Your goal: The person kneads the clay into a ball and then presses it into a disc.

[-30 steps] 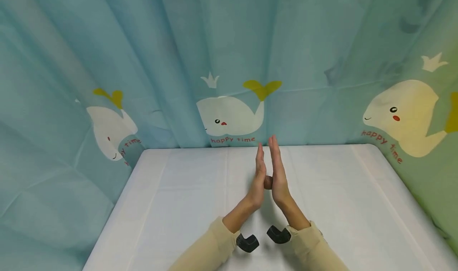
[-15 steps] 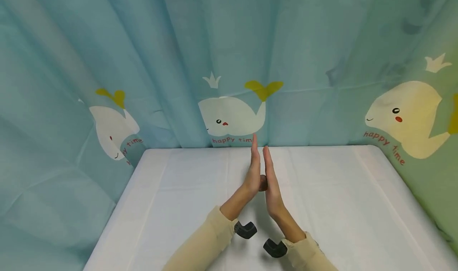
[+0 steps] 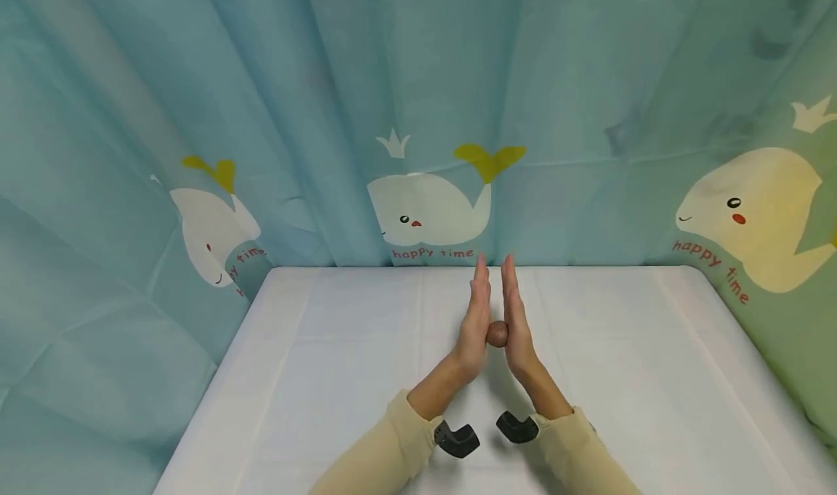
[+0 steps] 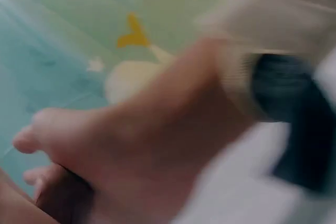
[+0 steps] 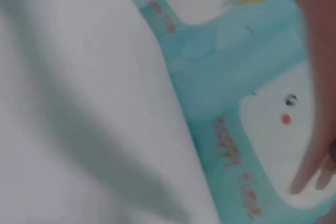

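head view | curtain [image 3: 575, 66]: top and sides, behind table [image 3: 353, 379] | table: lower centre | ball [image 3: 498, 334]: below right of centre, between left hand [image 3: 474, 326] and right hand [image 3: 518, 326]

Head view high, forward-down; wrist views close; curtain [image 3: 431, 117] in all.

Brown ball [image 3: 497, 333], white worktop [image 3: 346, 400], whale-printed curtain [image 3: 575, 66]
The curtain is light blue and becomes green at the right side; on it are white whales [image 3: 441, 208] with yellow tails [image 3: 490, 163], red cheeks [image 3: 739, 219], white crowns [image 3: 393, 144] and red "happy time" lettering [image 3: 433, 253]. The sleeves [image 3: 389, 444] are beige, the wrist pieces [image 3: 457, 442] black.
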Demonstrator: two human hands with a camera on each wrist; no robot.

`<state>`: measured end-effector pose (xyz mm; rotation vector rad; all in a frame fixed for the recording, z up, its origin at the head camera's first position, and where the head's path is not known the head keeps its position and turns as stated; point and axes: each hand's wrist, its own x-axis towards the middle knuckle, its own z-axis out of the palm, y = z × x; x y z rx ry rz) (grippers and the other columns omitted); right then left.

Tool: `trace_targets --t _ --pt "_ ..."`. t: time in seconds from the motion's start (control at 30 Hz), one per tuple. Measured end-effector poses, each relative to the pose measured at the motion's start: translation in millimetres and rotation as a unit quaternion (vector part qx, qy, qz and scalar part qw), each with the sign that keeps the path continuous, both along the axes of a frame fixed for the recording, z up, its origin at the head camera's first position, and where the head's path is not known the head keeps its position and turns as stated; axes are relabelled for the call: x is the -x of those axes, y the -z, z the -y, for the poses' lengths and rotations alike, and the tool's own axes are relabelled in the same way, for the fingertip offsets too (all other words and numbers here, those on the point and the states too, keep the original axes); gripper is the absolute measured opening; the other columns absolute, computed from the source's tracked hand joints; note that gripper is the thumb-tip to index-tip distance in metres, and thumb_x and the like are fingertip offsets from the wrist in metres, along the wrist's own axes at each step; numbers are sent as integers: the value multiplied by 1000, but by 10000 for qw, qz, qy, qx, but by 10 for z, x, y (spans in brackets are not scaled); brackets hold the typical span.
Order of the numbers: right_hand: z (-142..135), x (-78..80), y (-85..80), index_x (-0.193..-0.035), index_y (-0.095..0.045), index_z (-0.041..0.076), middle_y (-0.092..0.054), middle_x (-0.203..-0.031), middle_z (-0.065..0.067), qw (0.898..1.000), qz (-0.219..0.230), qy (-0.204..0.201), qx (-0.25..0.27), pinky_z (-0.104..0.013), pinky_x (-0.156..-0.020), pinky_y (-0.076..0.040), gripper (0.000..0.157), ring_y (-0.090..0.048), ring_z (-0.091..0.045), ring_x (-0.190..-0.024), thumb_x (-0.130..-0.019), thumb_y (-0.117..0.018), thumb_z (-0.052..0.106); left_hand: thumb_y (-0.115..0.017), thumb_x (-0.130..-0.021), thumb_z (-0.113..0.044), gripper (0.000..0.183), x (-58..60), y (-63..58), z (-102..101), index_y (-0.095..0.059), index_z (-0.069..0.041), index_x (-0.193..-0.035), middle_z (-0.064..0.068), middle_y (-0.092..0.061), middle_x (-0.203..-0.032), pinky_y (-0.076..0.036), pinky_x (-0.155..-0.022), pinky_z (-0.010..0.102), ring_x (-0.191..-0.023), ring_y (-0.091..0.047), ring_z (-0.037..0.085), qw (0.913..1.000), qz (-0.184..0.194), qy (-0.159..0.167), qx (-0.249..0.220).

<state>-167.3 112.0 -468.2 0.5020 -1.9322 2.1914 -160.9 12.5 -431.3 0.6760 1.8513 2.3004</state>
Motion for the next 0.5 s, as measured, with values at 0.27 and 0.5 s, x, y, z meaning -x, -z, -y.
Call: trace_targets --t 0.27,0.5 --pt "168 -258 -154 -167 -3 23 4 -173 4 9988 -472 -99 -15 -41 -122 -1 55 9 -18 -157 -113 -9 33 -5 -108 -57 68 209 167 -10 7 -24 -166 -1 6 -172 -29 -115 45 -151 -21 19 9971 -46 -526 553" --pt "-29 -59 -241 -166 -4 34 -7 -171 12 9994 -294 160 -128 -56 -121 5 56 2 -11 -157 -112 -11 42 -6 -111 -49 62 11 208 -81 10 -26 -166 -1 8 -172 -2 -124 51 -157 4 19 9996 -56 38 282"
